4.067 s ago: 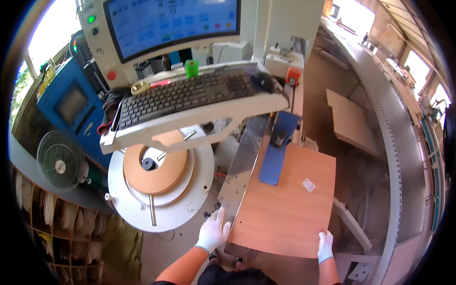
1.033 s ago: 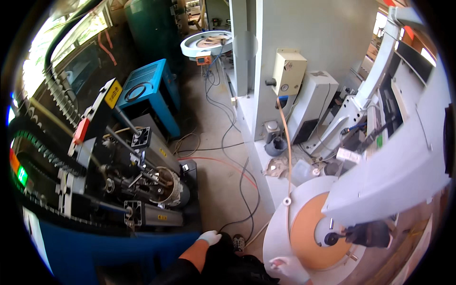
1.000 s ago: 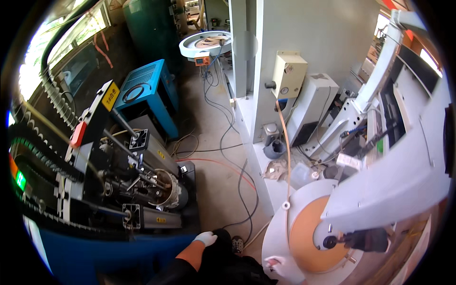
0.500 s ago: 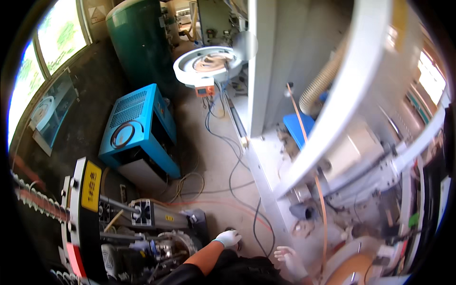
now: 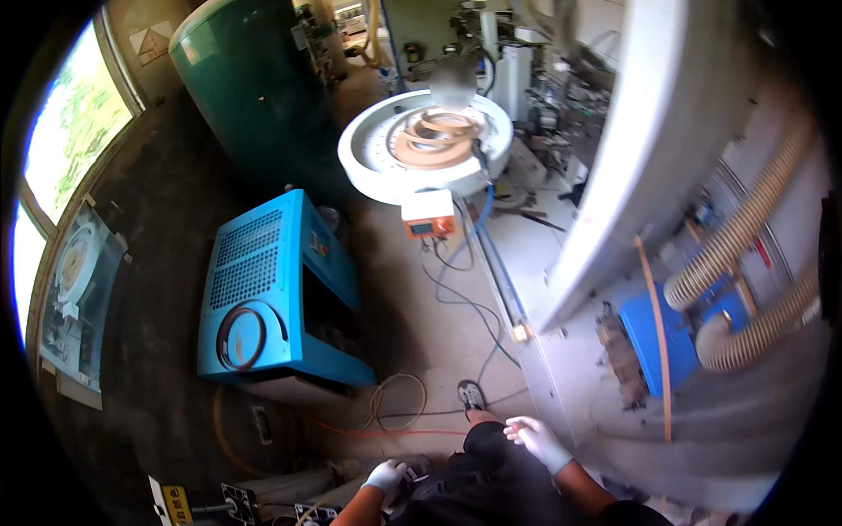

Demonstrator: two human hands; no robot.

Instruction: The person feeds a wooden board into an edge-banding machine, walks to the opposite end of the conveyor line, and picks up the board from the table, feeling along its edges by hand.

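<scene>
Blue cabinet (image 5: pixel 281 298), dark green tank (image 5: pixel 250 88)

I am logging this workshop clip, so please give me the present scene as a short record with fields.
Left hand: left hand, gloved, low beside the dark trousers, holds nothing visible
Right hand: right hand, gloved, fingers spread, empty
Floor: blue machine cabinet, loose cables
Ahead: round white reel table carrying tan coiled strip
Right side: ribbed tan hoses

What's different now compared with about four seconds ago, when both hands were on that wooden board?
Both hands let go of the board; it is out of view. The view swung left, away from the keyboard station, to the floor beside a blue cabinet. The left hand and right hand now hang empty near the person's legs. Both hands remain in white gloves.
</scene>
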